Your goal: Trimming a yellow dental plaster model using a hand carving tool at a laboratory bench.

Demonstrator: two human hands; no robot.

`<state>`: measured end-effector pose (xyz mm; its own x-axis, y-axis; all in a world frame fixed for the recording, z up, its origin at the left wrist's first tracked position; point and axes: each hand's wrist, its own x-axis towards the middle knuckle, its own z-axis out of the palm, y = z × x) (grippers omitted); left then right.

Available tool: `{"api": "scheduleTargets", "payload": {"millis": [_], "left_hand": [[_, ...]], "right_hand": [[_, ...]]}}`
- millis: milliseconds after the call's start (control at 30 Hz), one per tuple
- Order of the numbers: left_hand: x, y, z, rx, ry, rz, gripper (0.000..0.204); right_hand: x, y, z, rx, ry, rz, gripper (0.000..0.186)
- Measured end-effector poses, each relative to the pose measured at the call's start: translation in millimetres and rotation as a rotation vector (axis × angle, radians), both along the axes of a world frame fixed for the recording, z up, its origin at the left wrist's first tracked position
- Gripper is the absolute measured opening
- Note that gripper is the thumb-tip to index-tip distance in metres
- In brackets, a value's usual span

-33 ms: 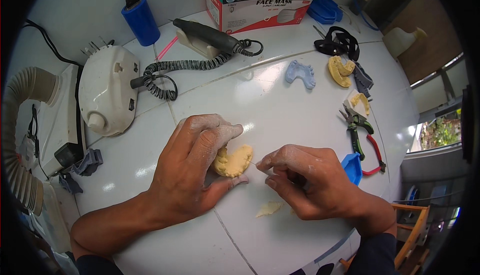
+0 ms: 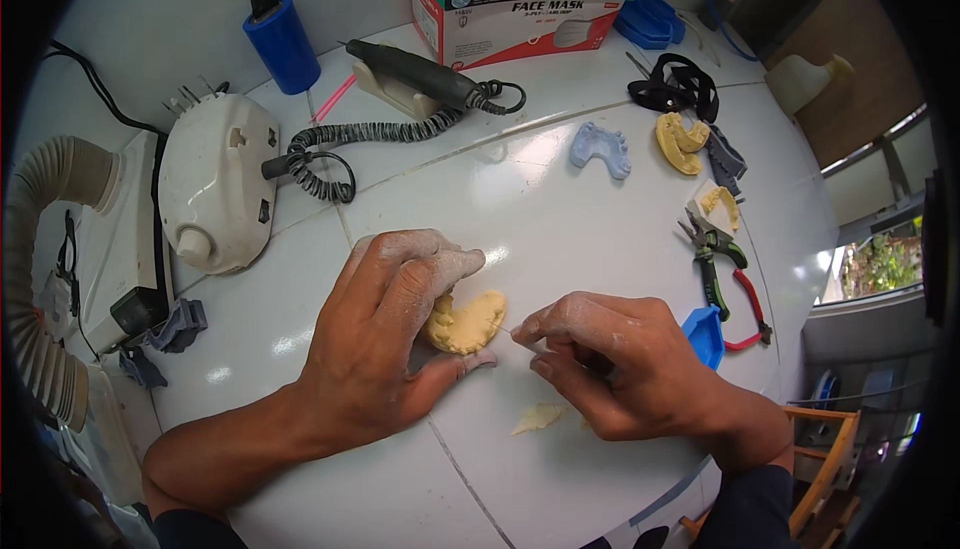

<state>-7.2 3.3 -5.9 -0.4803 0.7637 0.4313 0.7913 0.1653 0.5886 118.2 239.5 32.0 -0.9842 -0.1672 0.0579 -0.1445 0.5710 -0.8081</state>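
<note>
Your left hand [image 2: 370, 334] grips pale-yellow curved plaster-like dental cast [image 2: 472, 322], thumb along near edge, fingers curled about left side, presumably bracing it. Cast sits between your hands, over glossy white tiled tabletop [image 2: 400, 204]. Your right hand [image 2: 625, 359] pinches fine needle-thin implement [image 2: 506, 330] by fingertips, likely for control; contact at tip unclear. Cast matte, chalky, rim knobbly with teeth. White powder [image 2: 404, 243] dusts fingers. Jagged pale-yellow flake [image 2: 538, 417] lies near right hand.

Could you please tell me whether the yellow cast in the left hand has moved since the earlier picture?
No, the yellow cast in the left hand shows no visible shift against the tile seam.
</note>
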Motion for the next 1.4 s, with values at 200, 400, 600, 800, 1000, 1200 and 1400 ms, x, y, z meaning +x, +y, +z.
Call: {"api": "scheduleTargets", "payload": {"millis": [200, 400, 600, 800, 1000, 1200, 1400], "left_hand": [[-4, -1, 6, -0.088, 0.023, -0.009, 0.081], [-9, -1, 6, -0.166, -0.098, -0.084, 0.089], [-8, 1, 8, -0.141, -0.077, -0.025, 0.100], [-6, -2, 7, -0.175, -0.109, 0.011, 0.099], [-7, -1, 4, -0.164, -0.127, -0.031, 0.095], [-8, -1, 4, -0.158, -0.196, -0.048, 0.101], [-8, 1, 1, -0.161, -0.182, -0.041, 0.101]], "right_hand": [[0, 8, 10, 0.048, 0.051, -0.010, 0.027], [-1, 13, 1, 0.211, 0.163, -0.076, 0.026], [-3, 17, -4, 0.373, 0.253, -0.016, 0.023], [0, 12, 1, 0.384, 0.217, -0.033, 0.022], [3, 10, 4, 0.434, 0.169, -0.019, 0.019], [2, 16, -1, 0.396, 0.289, -0.072, 0.020], [3, 17, -2, 0.393, 0.259, -0.086, 0.019]]}}
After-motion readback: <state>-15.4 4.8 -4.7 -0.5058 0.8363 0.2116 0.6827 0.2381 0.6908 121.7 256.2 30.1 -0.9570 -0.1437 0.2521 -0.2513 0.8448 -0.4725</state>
